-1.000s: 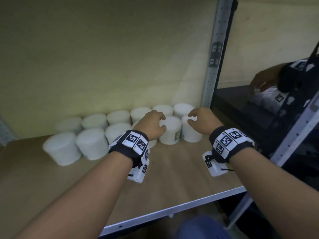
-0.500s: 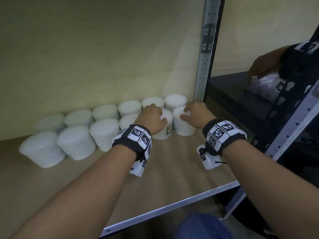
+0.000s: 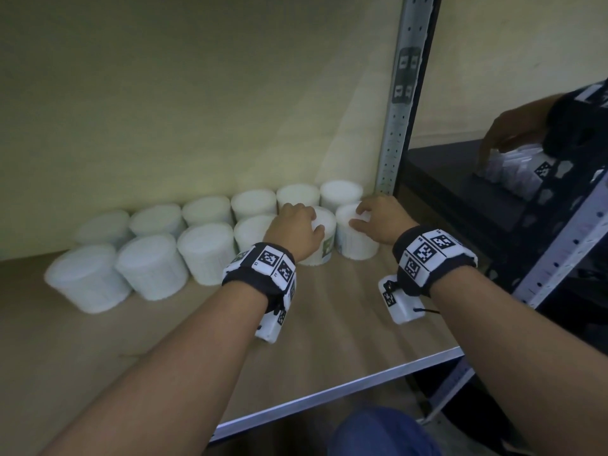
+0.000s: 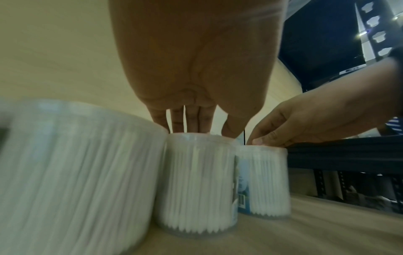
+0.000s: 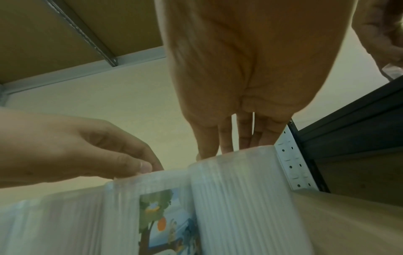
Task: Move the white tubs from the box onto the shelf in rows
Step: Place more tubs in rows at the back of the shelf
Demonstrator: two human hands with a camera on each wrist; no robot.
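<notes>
Two rows of white tubs (image 3: 148, 264) stand on the wooden shelf (image 3: 98, 357), the rear row (image 3: 253, 202) against the back wall. My left hand (image 3: 304, 218) grips the top of the front-row tub (image 3: 324, 245) with the picture label; in the left wrist view its fingers (image 4: 191, 120) reach over that lid (image 4: 196, 181). My right hand (image 3: 360, 216) holds the rim of the rightmost front tub (image 3: 357, 241), next to the post. Both tubs stand upright on the board and touch each other. The box is out of view.
A perforated metal upright (image 3: 399, 126) rises just right of the tubs. Beyond it a dark glossy panel (image 3: 460, 192) reflects a hand. The shelf's metal front edge (image 3: 329, 393) runs below my forearms, with bare board in front of the tubs.
Both hands have stayed on the same two right-end tubs and reached slightly deeper into the shelf. The head view has shifted a little; the other tubs have not moved.
</notes>
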